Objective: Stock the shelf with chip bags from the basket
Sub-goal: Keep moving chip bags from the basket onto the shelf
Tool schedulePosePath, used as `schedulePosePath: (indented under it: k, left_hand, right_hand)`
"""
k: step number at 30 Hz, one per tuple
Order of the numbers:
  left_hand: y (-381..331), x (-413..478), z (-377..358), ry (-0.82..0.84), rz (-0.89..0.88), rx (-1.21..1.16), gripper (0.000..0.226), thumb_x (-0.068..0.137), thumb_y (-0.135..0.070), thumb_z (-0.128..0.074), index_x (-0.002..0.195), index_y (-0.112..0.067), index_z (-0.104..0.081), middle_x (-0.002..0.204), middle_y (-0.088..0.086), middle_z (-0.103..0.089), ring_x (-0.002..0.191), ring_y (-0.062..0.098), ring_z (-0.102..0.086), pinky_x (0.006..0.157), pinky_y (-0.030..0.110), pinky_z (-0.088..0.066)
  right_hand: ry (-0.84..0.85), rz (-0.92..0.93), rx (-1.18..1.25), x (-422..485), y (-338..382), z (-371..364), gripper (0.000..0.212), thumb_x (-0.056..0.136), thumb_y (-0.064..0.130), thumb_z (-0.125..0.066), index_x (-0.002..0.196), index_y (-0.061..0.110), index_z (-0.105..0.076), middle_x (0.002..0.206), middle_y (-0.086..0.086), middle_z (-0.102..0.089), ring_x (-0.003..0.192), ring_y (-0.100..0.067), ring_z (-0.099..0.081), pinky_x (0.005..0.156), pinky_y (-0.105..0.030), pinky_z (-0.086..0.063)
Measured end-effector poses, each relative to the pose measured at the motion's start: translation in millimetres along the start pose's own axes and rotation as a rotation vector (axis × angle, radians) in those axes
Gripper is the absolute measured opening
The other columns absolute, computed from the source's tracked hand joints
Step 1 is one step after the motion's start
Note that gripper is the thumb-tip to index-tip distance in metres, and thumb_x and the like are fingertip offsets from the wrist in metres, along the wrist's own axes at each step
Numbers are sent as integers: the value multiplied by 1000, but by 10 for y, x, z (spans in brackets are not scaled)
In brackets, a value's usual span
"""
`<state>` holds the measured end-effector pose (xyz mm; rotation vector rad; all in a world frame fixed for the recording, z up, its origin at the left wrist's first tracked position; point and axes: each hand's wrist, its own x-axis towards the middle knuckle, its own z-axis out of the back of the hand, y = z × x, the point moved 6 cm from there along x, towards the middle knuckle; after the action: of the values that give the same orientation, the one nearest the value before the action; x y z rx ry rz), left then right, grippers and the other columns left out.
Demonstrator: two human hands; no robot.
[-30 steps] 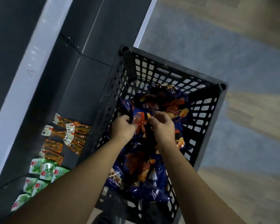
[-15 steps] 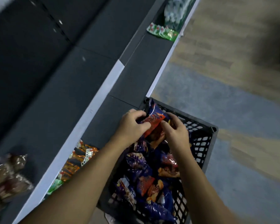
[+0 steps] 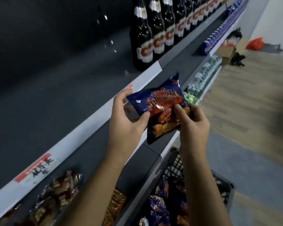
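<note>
A dark blue chip bag [image 3: 160, 101] with red lettering and pictured chips is held up in front of the dark grey shelf [image 3: 59, 101]. My left hand [image 3: 127, 121] grips its left edge, thumb on the front. My right hand [image 3: 192, 123] pinches its right side, fingers curled on the front. Below at the bottom right stands the black plastic basket [image 3: 222, 188], with several more blue chip bags [image 3: 158, 207] inside. My forearms cover part of the basket.
Dark bottles [image 3: 144, 38] with red labels line the upper shelf at the back. Brown snack packets [image 3: 59, 191] and orange packets [image 3: 116, 203] lie on lower shelves at left. Green packets [image 3: 190, 97] and stacked goods sit further right. A cardboard box [image 3: 225, 53] stands on the wooden floor.
Both hands lifted one chip bag out of the basket and raised it to shelf height. The view swung up from the basket to the shelves.
</note>
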<state>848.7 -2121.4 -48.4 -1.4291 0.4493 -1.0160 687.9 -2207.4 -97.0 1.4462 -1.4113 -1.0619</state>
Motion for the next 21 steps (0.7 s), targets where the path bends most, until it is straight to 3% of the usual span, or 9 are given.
schedulePosePath:
  k: [3,6,11,14,17,19,21]
  left_hand:
    - [-347,128,442,-143,-29,-37,67,84,-3,-74,134,-30,-40,123,-14,-55,115,5,-59,88,19,-52]
    - [-560,228,944,-294,-42,-57,69,83,-2,-74,136,-28,-38,121,-14,-57,115,3,-58,95,25,-51]
    - [-704,195,1909,-559,-47,-66,43,82,-5,-76,111,-23,-50,111,3,-65,102,14,-66,92,34,-54]
    - [-805,9,2483,-673,-66,-32,32,84,-8,-75,104,-25,-56,105,-1,-67,96,7,-66,88,27,-54]
    - [-901,-315,3027,-765,-78,91,39,83,-18,-76,117,-25,-59,114,-8,-67,108,5,-62,94,24,-50]
    - [-949,-497,3237,-777,-62,209,51,82,-23,-77,128,-28,-55,121,-11,-62,113,2,-58,96,21,-46]
    - [-1016,-773,3548,-845,-53,324,55,82,-24,-77,127,-44,-52,118,-15,-56,110,0,-56,94,19,-45]
  right_hand:
    - [79,67,40,-120,302,-539,13,90,23,-74,102,20,-71,88,-1,-71,84,-19,-70,76,-37,-60]
    - [153,96,79,-270,514,-1082,7,95,23,-69,100,20,-73,88,0,-72,82,-13,-68,72,-31,-56]
    - [322,94,49,-672,700,-1964,12,99,24,-63,101,21,-74,86,8,-76,79,-1,-69,68,-19,-52]
    - [439,59,-17,-978,671,-2429,6,96,26,-67,94,26,-73,84,11,-76,83,-3,-71,77,-25,-53]
    - [617,22,-45,-1403,627,-2927,11,94,18,-69,102,25,-72,92,9,-77,91,-7,-73,85,-32,-57]
    - [764,4,-27,-1661,615,-3158,22,94,7,-65,102,26,-72,93,7,-78,91,-9,-73,86,-30,-59]
    - [949,-2,-50,-2037,568,-3442,31,92,-1,-62,98,28,-73,91,6,-79,89,-11,-73,81,-26,-59]
